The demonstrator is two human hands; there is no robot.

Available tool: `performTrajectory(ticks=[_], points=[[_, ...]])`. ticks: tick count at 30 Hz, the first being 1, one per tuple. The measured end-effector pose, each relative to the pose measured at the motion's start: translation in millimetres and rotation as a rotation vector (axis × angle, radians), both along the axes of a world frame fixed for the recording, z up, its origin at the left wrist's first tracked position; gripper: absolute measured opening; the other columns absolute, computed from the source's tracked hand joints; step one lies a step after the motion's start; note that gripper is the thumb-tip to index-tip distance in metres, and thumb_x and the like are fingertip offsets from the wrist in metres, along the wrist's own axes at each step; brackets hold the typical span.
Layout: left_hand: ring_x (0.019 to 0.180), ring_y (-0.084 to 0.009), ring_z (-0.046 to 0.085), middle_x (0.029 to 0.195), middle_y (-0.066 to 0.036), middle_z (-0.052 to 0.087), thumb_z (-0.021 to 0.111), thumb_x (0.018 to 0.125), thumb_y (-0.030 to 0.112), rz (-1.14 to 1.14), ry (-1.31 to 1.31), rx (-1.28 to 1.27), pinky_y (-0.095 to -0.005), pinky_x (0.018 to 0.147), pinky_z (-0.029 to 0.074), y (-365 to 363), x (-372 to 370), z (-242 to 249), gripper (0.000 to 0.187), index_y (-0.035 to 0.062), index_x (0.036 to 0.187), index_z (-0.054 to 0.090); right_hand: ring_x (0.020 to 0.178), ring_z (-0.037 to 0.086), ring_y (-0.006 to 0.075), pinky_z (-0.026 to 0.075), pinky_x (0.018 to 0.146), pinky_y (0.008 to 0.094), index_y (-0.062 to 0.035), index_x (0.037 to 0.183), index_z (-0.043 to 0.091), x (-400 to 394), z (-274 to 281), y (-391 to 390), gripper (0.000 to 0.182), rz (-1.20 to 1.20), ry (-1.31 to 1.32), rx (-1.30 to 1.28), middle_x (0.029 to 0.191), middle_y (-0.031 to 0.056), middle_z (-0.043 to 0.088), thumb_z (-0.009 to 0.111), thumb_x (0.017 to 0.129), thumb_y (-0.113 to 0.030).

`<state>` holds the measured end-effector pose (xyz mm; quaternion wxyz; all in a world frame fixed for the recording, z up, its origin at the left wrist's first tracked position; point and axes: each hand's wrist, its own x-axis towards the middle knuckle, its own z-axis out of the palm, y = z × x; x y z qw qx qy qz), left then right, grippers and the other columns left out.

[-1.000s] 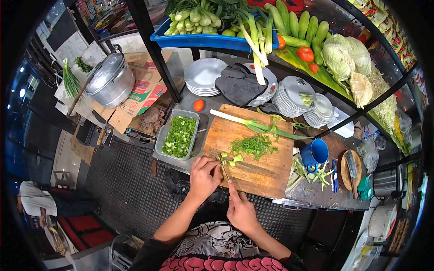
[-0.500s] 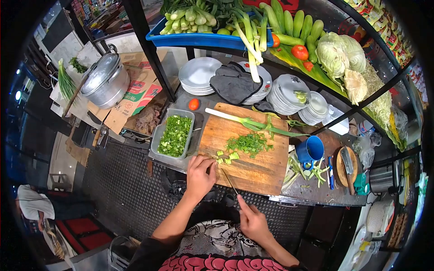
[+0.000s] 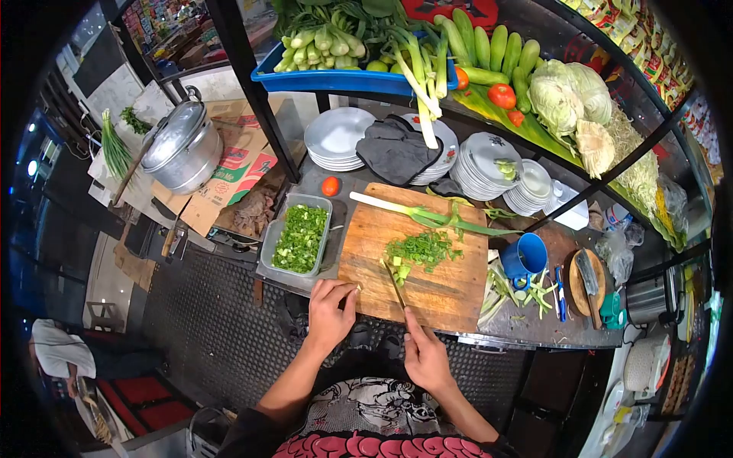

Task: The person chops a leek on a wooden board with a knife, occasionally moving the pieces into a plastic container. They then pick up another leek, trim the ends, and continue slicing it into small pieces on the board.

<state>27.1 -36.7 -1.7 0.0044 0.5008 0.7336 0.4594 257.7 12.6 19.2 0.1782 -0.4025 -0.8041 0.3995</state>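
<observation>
A dark surface (image 3: 566, 333) carries the kitchen work, with a blue tray (image 3: 359, 82) of green vegetables raised beyond the wooden cutting board (image 3: 450, 299). Stacked plates (image 3: 336, 136) stand past the board's far edge, some partly under a dark cloth (image 3: 397, 149). Just left of the board sits a clear container (image 3: 270, 250), filled with chopped greens (image 3: 298, 238). A long leek (image 3: 427, 217) lies across the far part of the board, its leafy end reaching past the right edge.

At the board's near edge, a person's right hand (image 3: 426, 355) is closed around the handle of a knife (image 3: 396, 288), the blade slanting in over the wood. The left hand (image 3: 330, 309), at the board's near left corner, has its fingers bent and the thumb close to the forefinger; whether they pinch the small pale bit at their tips cannot be told.

A blue mug (image 3: 524, 256) stands just right of the board. Shredded greens (image 3: 426, 249) lie in a loose heap at the board's middle, a red tomato (image 3: 330, 185) rests off its far left corner, and pale green cut pieces (image 3: 402, 272) lie on the board beside the knife's tip.
</observation>
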Motion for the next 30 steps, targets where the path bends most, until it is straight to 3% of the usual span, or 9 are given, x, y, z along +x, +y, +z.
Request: performTrajectory(ticks=[3, 6, 9, 13, 14, 18, 25, 30], points=[[0.092, -0.0337, 0.064, 0.096, -0.011, 0.071, 0.079, 0.087, 0.002, -0.015, -0.001, 0.000, -0.0427, 0.086, 0.053, 1, -2, -1, 0.010, 0.0012, 0.097, 0.080, 0.083, 0.070, 0.0461, 0.058, 0.075, 0.0523, -0.0200, 0.163, 0.046, -1, 5, 0, 0.062, 0.108, -0.055, -0.027, 0.102, 0.0238, 0.068, 0.058, 0.103, -0.010], [0.092, -0.0335, 0.064, 0.096, -0.011, 0.071, 0.079, 0.087, 0.002, -0.036, -0.002, 0.005, -0.0428, 0.086, 0.053, 4, -6, 1, 0.010, 0.0014, 0.097, 0.080, 0.091, 0.072, 0.0472, 0.058, 0.081, 0.0502, -0.0176, 0.161, 0.049, 2, 2, 5, 0.060, 0.052, 0.031, 0.059, 0.111, 0.0251, 0.070, 0.059, 0.103, -0.009], [0.092, -0.0335, 0.064, 0.096, -0.011, 0.072, 0.079, 0.087, 0.002, -0.063, -0.003, -0.003, -0.0428, 0.086, 0.052, 8, -11, -1, 0.010, 0.0018, 0.097, 0.080, 0.098, 0.072, 0.0477, 0.059, 0.087, 0.0474, -0.0153, 0.158, 0.052, 12, 7, 10, 0.056, -0.043, 0.050, -0.018, 0.120, 0.0270, 0.070, 0.060, 0.103, -0.010], [0.090, -0.0339, 0.065, 0.095, -0.012, 0.072, 0.080, 0.086, 0.001, -0.124, 0.016, -0.017, -0.0429, 0.084, 0.052, 18, -16, 1, 0.009, 0.0010, 0.095, 0.080, 0.101, 0.073, 0.0463, 0.058, 0.090, 0.0468, -0.0110, 0.154, 0.057, 26, 21, 8, 0.050, -0.144, 0.104, -0.065, 0.112, 0.0275, 0.072, 0.061, 0.104, -0.012], [0.090, -0.0340, 0.065, 0.094, -0.013, 0.072, 0.080, 0.086, 0.000, -0.142, 0.031, -0.019, -0.0429, 0.082, 0.053, 20, -18, 1, 0.008, 0.0004, 0.094, 0.079, 0.097, 0.073, 0.0456, 0.058, 0.085, 0.0469, -0.0092, 0.148, 0.062, 30, 11, 10, 0.045, -0.114, 0.134, 0.099, 0.105, 0.0252, 0.073, 0.064, 0.103, -0.013], [0.091, -0.0340, 0.065, 0.094, -0.012, 0.072, 0.079, 0.087, 0.003, -0.215, 0.022, -0.024, -0.0431, 0.084, 0.051, 32, -25, 0, 0.007, 0.0018, 0.094, 0.079, 0.085, 0.073, 0.0435, 0.058, 0.074, 0.0477, -0.0057, 0.133, 0.071, 41, 29, 15, 0.035, -0.136, -0.058, 0.045, 0.098, 0.0210, 0.073, 0.069, 0.099, -0.014], [0.092, -0.0325, 0.064, 0.093, -0.008, 0.072, 0.078, 0.088, 0.008, -0.264, 0.014, -0.010, -0.0433, 0.084, 0.048, 43, -29, -6, 0.006, 0.0046, 0.094, 0.079, 0.074, 0.072, 0.0352, 0.055, 0.068, 0.0402, -0.0037, 0.129, 0.073, 52, 39, 19, 0.034, -0.291, 0.059, 0.094, 0.091, 0.0189, 0.071, 0.070, 0.096, -0.010], [0.093, -0.0313, 0.063, 0.093, -0.007, 0.071, 0.078, 0.088, 0.007, -0.252, 0.024, -0.023, -0.0427, 0.084, 0.047, 48, -24, -6, 0.006, 0.0054, 0.094, 0.080, 0.083, 0.073, 0.0297, 0.060, 0.072, 0.0414, -0.0147, 0.117, 0.083, 39, 30, 27, 0.035, -0.177, -0.011, 0.301, 0.098, 0.0091, 0.072, 0.081, 0.083, -0.006]])
